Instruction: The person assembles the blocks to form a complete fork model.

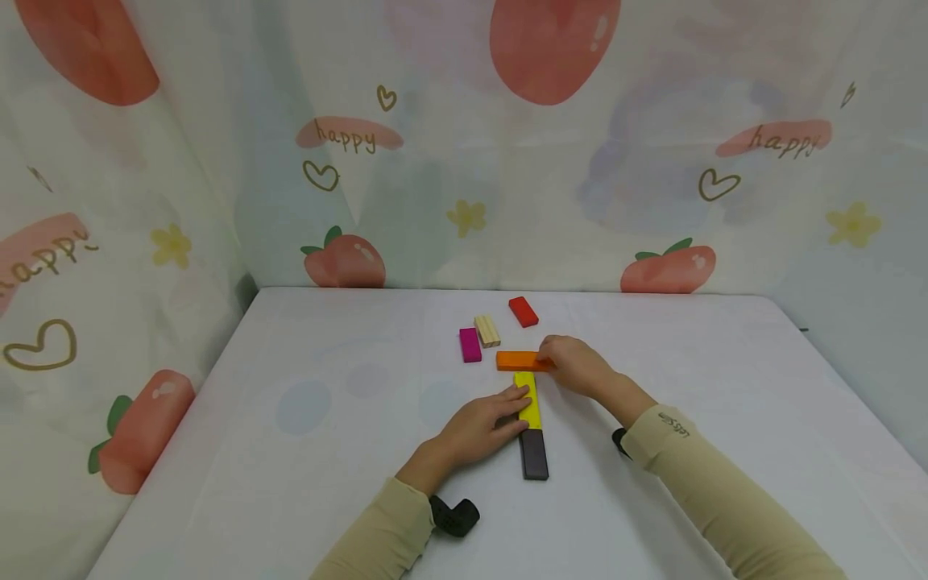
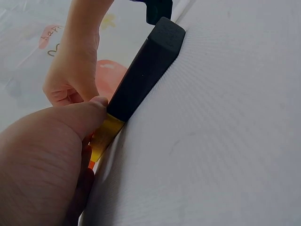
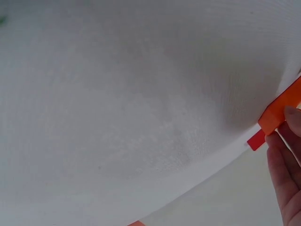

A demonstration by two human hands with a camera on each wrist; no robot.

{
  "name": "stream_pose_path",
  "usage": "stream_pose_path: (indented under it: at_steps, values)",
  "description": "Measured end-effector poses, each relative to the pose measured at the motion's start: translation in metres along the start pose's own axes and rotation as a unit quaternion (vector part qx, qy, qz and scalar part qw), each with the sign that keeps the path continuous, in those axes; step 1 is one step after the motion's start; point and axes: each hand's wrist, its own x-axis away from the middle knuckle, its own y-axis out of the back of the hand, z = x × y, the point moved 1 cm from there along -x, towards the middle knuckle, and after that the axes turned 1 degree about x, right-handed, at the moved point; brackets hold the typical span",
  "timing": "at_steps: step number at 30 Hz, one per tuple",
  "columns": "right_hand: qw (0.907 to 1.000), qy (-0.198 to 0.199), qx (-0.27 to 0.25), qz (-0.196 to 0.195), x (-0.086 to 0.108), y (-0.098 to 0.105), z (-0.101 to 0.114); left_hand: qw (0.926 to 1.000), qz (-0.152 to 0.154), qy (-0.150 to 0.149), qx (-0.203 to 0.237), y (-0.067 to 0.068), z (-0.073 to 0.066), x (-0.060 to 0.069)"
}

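Observation:
A yellow block (image 1: 532, 409) and a black block (image 1: 534, 455) lie end to end in a line on the white table. My left hand (image 1: 482, 427) rests across the yellow block from the left, fingers and thumb extended onto it. In the left wrist view its thumb touches near the seam with the black block (image 2: 146, 70). An orange block (image 1: 515, 361) lies crosswise just beyond the yellow one's far end. My right hand (image 1: 576, 366) pinches its right end, and the right wrist view shows the thumb on the orange block (image 3: 277, 113) with fingers beneath.
Farther back lie a magenta block (image 1: 470, 345), a ridged beige block (image 1: 487, 331) and a red block (image 1: 524, 312). Printed cloth (image 1: 435, 161) hangs behind the table (image 1: 326, 483) and along its sides. A black device (image 1: 455, 517) sits at the left wrist.

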Motion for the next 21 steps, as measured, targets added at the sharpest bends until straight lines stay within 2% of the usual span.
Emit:
stream_pose_path:
  at_steps: [12, 21]
  values:
    - [0.9998, -0.017, -0.008, 0.010, 0.0040, 0.0031, 0.0058, 1.0000, 0.001, 0.005, -0.002, -0.0003, -0.0001, 0.0002]
    - [0.9999, -0.009, -0.006, 0.012, 0.0052, 0.0018, 0.0065, 1.0000, 0.001, 0.008, 0.003, -0.0013, 0.0009, 0.0009]
